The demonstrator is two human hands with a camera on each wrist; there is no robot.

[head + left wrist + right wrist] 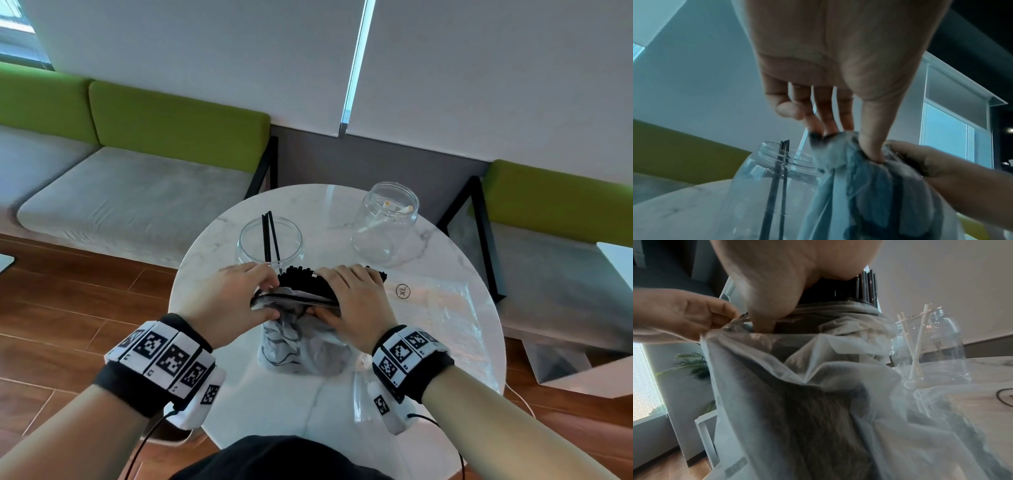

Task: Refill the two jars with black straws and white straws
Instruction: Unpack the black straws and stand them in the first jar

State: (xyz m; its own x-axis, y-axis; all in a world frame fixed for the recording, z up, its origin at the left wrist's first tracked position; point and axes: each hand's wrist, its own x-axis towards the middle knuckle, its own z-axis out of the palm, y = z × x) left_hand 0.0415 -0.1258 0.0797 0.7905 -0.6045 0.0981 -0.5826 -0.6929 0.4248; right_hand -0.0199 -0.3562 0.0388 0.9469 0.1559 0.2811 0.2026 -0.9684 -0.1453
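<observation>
A frosted plastic bag (301,342) stands upright at the middle of the round marble table (246,394), with a thick bundle of black straws (301,277) sticking out of its mouth. My left hand (239,301) pinches the bag's left rim (838,146) between thumb and fingers. My right hand (356,301) grips the bag's right side, thumb tucked into the rim (764,321), fingers round the black straws (865,288). Behind the bag, a clear jar (270,243) holds two black straws (781,162). A second clear jar (387,222) at the back right holds a few white straws (916,353).
A flat clear plastic bag (438,308) marked XL lies on the table to the right. Green-backed grey benches (137,192) stand behind the table on the left and right. The floor is wood planks. A potted plant (692,365) shows in the right wrist view.
</observation>
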